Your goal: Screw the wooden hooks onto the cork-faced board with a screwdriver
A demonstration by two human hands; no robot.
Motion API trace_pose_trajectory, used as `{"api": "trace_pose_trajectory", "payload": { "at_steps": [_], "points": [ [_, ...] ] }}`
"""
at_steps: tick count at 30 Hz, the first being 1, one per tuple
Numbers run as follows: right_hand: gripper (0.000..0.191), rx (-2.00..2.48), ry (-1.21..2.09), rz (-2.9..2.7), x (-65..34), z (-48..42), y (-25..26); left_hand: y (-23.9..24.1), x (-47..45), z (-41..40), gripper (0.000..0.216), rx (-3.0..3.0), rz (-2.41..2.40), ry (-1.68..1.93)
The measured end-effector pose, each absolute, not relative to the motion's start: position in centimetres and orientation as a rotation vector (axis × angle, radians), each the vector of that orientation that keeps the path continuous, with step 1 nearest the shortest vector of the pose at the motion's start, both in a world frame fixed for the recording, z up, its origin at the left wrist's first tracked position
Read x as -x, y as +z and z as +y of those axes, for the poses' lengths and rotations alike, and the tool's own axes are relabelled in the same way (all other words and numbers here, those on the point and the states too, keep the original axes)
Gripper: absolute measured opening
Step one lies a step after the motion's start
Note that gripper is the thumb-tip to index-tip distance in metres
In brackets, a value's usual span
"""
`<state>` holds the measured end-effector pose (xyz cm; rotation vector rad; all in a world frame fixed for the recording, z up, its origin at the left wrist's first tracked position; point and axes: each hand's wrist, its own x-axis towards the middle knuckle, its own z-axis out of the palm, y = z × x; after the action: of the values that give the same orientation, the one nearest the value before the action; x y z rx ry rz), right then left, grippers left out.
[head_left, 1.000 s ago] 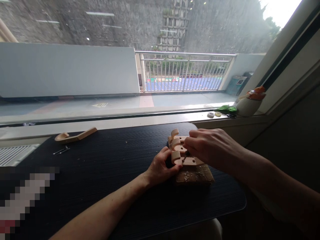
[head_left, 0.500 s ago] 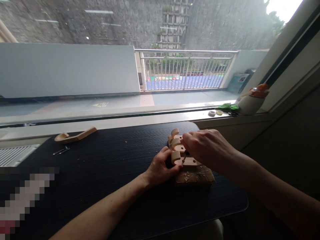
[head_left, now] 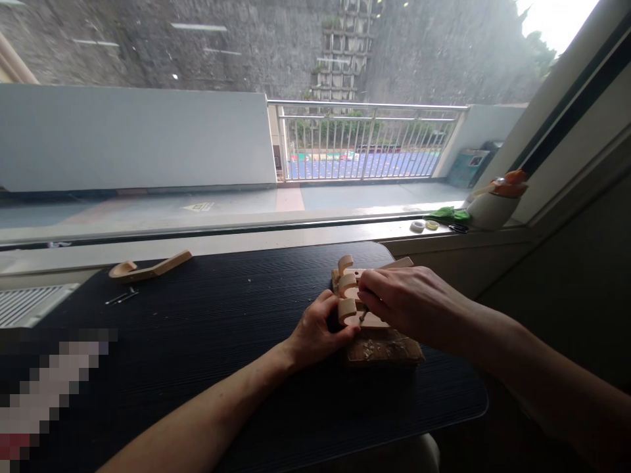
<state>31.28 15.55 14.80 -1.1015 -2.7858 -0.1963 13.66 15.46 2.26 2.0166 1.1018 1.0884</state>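
Note:
Three pale wooden hooks lie side by side on a rough wooden board; the nearest wooden hook curls up at its left end. My left hand grips that end from the left, with the thumb on the near side and the fingers on the far side. In my right hand is a thin dark screwdriver, its tip down at the nearest hook's left hole. Most of its handle is hidden by my fingers, which are closed around it. The middle hook and far hook are partly covered.
A loose wooden hook rests at the back left of the black table, beside several screws. Tape rolls, a green cloth and a white bottle with an orange top stand on the windowsill.
My right hand has turned and lowered slightly around the screwdriver, uncovering part of the far hook's right end and covering the nearest hook's right hole. My left hand has stayed put.

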Motion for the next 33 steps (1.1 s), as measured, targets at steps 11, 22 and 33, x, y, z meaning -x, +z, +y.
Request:
{"api": "trace_pose_trajectory", "payload": {
  "at_steps": [11, 22, 33],
  "points": [
    [0.021, 1.376, -0.342, -2.68, -30.6, 16.0, 14.4, 2.1, -13.7, 15.5, 0.016, -2.026, 1.101, 1.091],
    [0.014, 1.268, -0.243, -2.831, -30.5, 14.9, 15.7, 2.1, -13.5, 15.4, 0.016, -2.034, 1.092, 1.085],
    [0.02, 1.54, -0.195, -2.564, -30.3, 16.3, 13.4, 2.1, -13.6, 15.5, 0.017, -2.043, 1.107, 1.084]
  ]
}}
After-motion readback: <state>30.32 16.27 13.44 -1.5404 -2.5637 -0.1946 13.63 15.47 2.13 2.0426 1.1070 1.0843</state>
